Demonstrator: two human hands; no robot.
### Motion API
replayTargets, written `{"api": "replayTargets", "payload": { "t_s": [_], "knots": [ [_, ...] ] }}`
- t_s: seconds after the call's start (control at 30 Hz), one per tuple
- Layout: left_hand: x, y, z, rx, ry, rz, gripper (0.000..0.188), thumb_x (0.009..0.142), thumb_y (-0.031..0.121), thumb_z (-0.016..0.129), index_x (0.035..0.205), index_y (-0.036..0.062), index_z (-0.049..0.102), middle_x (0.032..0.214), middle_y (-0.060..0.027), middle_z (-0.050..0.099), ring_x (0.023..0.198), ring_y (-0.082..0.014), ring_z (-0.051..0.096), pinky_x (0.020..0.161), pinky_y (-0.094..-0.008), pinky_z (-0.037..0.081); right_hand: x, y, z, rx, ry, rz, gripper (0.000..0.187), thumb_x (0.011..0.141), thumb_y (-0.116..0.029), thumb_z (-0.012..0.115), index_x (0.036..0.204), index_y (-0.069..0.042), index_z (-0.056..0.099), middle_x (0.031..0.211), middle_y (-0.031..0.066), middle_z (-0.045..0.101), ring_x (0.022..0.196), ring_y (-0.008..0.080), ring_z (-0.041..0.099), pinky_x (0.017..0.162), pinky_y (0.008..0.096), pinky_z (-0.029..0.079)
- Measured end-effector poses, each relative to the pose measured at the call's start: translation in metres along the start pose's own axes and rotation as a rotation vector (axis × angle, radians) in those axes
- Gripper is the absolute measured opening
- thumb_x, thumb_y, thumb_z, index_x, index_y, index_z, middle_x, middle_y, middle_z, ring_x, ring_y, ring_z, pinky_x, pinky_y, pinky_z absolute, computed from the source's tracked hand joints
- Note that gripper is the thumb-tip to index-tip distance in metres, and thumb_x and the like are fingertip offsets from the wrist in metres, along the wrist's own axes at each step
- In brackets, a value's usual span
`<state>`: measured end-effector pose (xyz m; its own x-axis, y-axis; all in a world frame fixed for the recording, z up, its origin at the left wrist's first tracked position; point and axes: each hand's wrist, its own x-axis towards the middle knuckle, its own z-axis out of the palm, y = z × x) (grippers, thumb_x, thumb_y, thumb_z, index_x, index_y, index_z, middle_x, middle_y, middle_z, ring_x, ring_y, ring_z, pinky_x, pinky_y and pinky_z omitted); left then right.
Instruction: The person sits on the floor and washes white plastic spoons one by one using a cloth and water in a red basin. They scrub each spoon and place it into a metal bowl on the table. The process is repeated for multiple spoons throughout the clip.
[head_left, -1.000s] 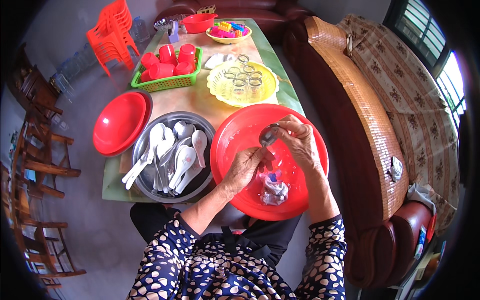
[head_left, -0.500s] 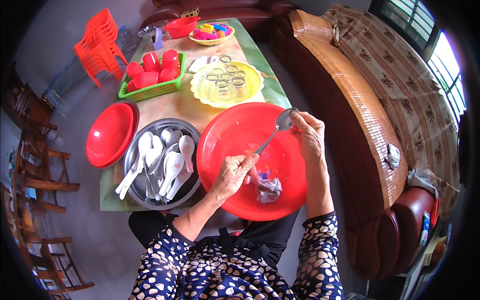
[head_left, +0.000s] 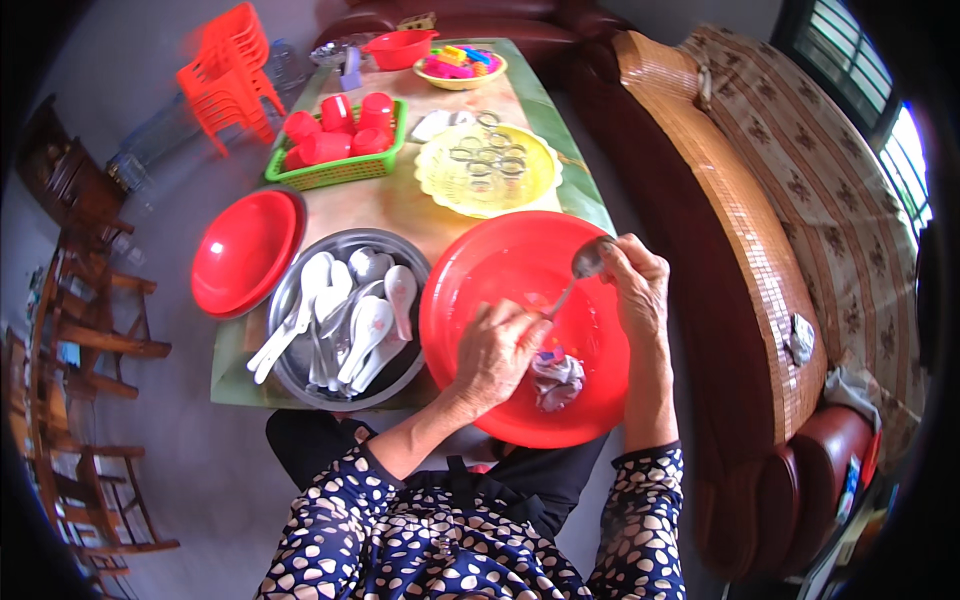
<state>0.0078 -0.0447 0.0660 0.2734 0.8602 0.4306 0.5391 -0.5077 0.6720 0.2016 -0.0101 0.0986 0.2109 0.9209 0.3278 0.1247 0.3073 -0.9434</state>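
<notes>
Over a big red basin (head_left: 465, 265) I hold a metal spoon (head_left: 587, 261) in both hands. My right hand (head_left: 637, 285) pinches its bowl, and my left hand (head_left: 497, 352) is closed around the handle, hiding the handle's end. A crumpled wet cloth (head_left: 557, 382), pale with some coloured patches, lies in the basin just right of my left hand. To the left stands a grey metal bowl (head_left: 288, 372) holding several white spoons (head_left: 370, 325) and some metal ones, heaped with handles toward me.
Two stacked red basins (head_left: 240, 255) sit left of the metal bowl. Behind are a green basket (head_left: 335, 175) of red cups, a yellow scalloped tray (head_left: 450, 190) with glass jars, and a bowl of toy bricks (head_left: 462, 66). A sofa (head_left: 730, 240) runs along the right.
My left hand has turned over and slid up along the handle, nearer the spoon's bowl. The spoon is a little lower. The whole view has shifted slightly.
</notes>
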Motion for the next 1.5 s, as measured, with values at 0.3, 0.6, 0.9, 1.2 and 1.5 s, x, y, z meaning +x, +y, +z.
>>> {"api": "replayTargets", "payload": {
  "t_s": [0.3,0.6,0.9,1.2,1.5],
  "knots": [
    [-0.006,0.0,0.002,-0.23,-0.08,-0.038,0.016,0.085,0.02,0.06,0.081,0.0055,0.054,0.067,-0.0125,0.061,0.062,-0.0321,0.061,0.052,-0.0397,0.046,-0.006,-0.005,0.013,0.339,-0.155,0.004,0.019,0.091,-0.015,0.056,0.082,0.0,0.063,0.076,0.001,0.057,0.066,0.0078,0.051,0.056,0.0211,0.039],
    [-0.019,-0.031,-0.077,-0.079,0.176,-0.176,0.014,0.081,0.015,0.062,0.074,0.006,0.053,0.057,-0.0091,0.056,0.051,-0.0223,0.059,0.047,-0.0342,0.043,-0.008,0.005,0.015,-0.018,-0.151,0.202,0.024,0.089,-0.021,0.058,0.097,0.002,0.063,0.072,0.0016,0.059,0.061,0.0076,0.05,0.054,0.0214,0.04],
    [-0.036,-0.087,-0.164,0.4,0.134,-0.441,0.017,0.078,0.024,0.059,0.073,0.0082,0.056,0.06,-0.0124,0.059,0.06,-0.0324,0.06,0.055,-0.0423,0.044,-0.011,0.018,0.015,-0.093,-0.178,0.275,0.023,0.089,-0.021,0.058,0.091,0.001,0.064,0.068,0.0013,0.057,0.058,0.0073,0.048,0.052,0.0211,0.037],
    [-0.039,-0.106,-0.179,0.361,0.015,-0.468,0.025,0.078,0.035,0.061,0.075,0.0105,0.063,0.065,-0.012,0.063,0.064,-0.0332,0.062,0.058,-0.0428,0.048,-0.012,0.018,0.023,-0.15,-0.178,0.293,0.023,0.089,-0.02,0.057,0.09,0.001,0.064,0.067,0.0016,0.056,0.057,0.0068,0.047,0.05,0.0211,0.036],
    [-0.04,-0.103,-0.184,0.395,0.117,-0.363,0.032,0.079,0.035,0.067,0.069,0.0052,0.061,0.059,-0.0105,0.06,0.054,-0.0273,0.059,0.051,-0.0372,0.044,-0.017,0.035,0.024,-0.371,-0.427,0.109,0.015,0.084,-0.009,0.059,0.093,0.002,0.064,0.076,0.004,0.062,0.067,0.0107,0.057,0.061,0.0234,0.046]
  ]
}}
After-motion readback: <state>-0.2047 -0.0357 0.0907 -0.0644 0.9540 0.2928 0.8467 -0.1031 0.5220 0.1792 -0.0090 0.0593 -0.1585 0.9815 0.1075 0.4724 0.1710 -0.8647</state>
